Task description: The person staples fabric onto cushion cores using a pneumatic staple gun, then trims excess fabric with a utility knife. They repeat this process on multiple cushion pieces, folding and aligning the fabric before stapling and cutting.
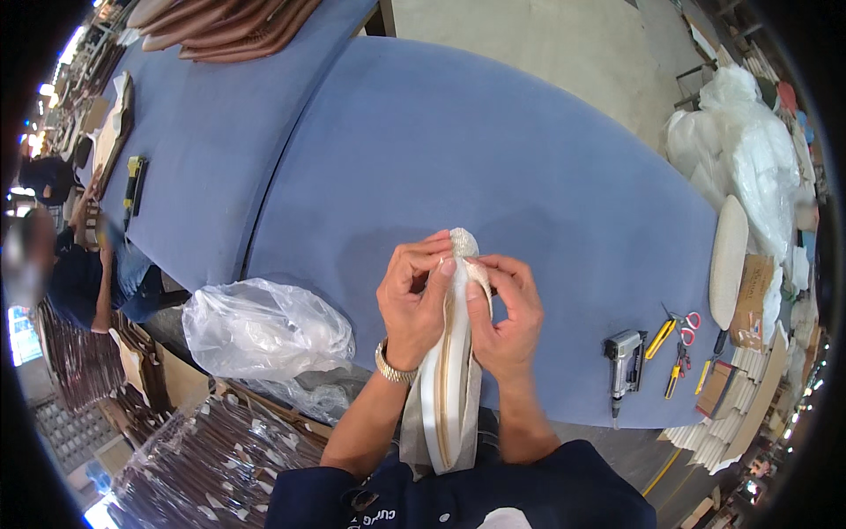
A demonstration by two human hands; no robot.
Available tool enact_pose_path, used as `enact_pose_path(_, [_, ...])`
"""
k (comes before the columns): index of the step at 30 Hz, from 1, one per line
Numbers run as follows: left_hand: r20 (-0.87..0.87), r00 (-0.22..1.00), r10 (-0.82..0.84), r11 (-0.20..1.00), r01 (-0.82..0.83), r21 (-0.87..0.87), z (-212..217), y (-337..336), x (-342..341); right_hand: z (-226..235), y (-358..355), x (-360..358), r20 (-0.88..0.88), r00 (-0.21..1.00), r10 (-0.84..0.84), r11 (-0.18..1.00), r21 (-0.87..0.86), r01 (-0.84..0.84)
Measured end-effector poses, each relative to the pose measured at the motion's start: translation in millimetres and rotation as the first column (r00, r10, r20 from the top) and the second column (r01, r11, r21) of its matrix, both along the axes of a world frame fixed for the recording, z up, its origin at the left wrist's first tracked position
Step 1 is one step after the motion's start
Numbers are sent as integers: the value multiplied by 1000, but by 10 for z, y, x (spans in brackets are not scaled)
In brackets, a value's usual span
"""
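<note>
Both my hands are at the far end of a long, narrow padded piece [429,401], held upright on edge above the near side of the blue table [493,141]. White foam and a thin tan board edge show along its length, with beige woven fabric [463,241] wrapped round the tip and hanging down the sides. My left hand [411,304] pinches the fabric at the tip between thumb and fingers. Opposite it, my right hand [508,317] grips a loose flap of the same fabric. The piece's near end reaches my body.
At the table's right lie a staple gun [624,357], a yellow utility knife [660,339], scissors [690,328] and yellow-handled pliers [678,370]. A beige padded piece [729,263] rests beyond. A clear plastic bag [264,331] sits left. Another person [79,273] works far left.
</note>
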State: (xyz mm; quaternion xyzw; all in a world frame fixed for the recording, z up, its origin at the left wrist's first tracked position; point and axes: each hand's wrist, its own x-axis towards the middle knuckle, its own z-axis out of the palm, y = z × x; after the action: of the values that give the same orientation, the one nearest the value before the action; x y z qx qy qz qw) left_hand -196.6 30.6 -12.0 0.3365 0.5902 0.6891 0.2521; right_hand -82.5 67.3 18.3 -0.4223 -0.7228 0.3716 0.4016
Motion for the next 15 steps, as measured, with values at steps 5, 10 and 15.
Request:
enact_pose_path(5, [70, 997, 27, 998, -31, 60, -60, 14, 46, 36, 233, -80, -30, 999, 13, 999, -40, -14])
enact_pose_path(10, [120, 991, 61, 995, -70, 74, -87, 16, 176, -37, 164, -33, -53, 998, -22, 1000, -8, 22])
enact_pose_path(15, [95, 993, 67, 993, -75, 90, -122, 106, 274, -14, 197, 147, -69, 996, -62, 978, -203, 47])
